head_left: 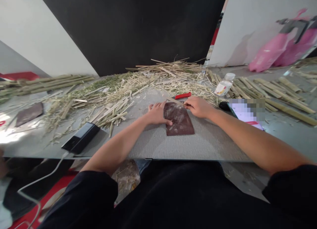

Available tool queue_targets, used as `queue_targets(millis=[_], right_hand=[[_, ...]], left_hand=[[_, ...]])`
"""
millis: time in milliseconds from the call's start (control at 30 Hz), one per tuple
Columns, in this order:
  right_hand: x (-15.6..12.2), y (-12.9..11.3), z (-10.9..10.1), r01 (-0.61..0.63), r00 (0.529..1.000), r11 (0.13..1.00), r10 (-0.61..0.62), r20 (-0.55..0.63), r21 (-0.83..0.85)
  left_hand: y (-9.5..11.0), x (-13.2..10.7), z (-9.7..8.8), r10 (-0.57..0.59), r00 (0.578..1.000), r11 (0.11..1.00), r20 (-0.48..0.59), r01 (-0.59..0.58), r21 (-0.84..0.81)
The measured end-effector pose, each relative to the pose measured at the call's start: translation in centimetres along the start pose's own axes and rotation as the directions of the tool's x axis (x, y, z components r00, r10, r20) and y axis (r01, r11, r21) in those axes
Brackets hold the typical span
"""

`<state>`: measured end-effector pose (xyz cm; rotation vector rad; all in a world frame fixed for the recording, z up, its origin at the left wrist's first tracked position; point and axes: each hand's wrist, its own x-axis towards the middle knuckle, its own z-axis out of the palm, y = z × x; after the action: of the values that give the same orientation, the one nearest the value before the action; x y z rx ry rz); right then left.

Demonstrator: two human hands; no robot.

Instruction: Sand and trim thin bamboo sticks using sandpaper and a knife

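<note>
One brown sheet (180, 125) flat on grey table (148, 149); use it as landmark. Left hand (158, 114) at sheet's left edge: fingers spread and loose, thumb lying on the sheet. Right hand (199, 107) at sheet's upper right: fingers closed, pinching one end of a thin pale strip (175, 101). Strip slants across sheet's far edge; whether it touches the surface, can't tell. Red-handled tool (183, 95) just beyond sheet's far edge. Pale shavings (138, 81) heaped farther behind it. Cut strips (114, 114) left of sheet, black device (80, 138) with white cable (41, 179) nearer the person on that side. Right of sheet: phone (244, 114), screen lit; labelled bottle (225, 85) farther back; split stalks (277, 90) beyond the phone; pink spray bottles (269, 52) far right.
</note>
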<state>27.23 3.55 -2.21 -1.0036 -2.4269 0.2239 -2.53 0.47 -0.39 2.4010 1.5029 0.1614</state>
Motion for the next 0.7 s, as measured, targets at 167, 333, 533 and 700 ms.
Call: queue_targets(millis=[167,333,533,700], right_hand=[[0.1,0.3,0.0,0.038,0.998,0.996,-0.034,0.051,-0.080],[0.1,0.1,0.1,0.019,1.000,1.000,-0.019,0.000,0.015],[0.0,-1.3,-0.2,-0.141,0.958,0.924,0.218,-0.187,0.356],[-0.2,-2.8,-0.3,-0.156,0.972,0.858,0.222,-0.080,0.489]], left_hand=[[0.8,-0.1,-0.5,-0.100,0.927,0.961,-0.362,-0.005,-0.278],[0.9,-0.5,-0.8,-0.098,0.898,0.940,-0.429,-0.058,-0.336],[0.5,-0.4,-0.7,-0.133,0.903,0.936,-0.408,-0.020,-0.350],[0.4,-0.2,-0.4,-0.109,0.902,0.937,-0.417,-0.047,-0.346]])
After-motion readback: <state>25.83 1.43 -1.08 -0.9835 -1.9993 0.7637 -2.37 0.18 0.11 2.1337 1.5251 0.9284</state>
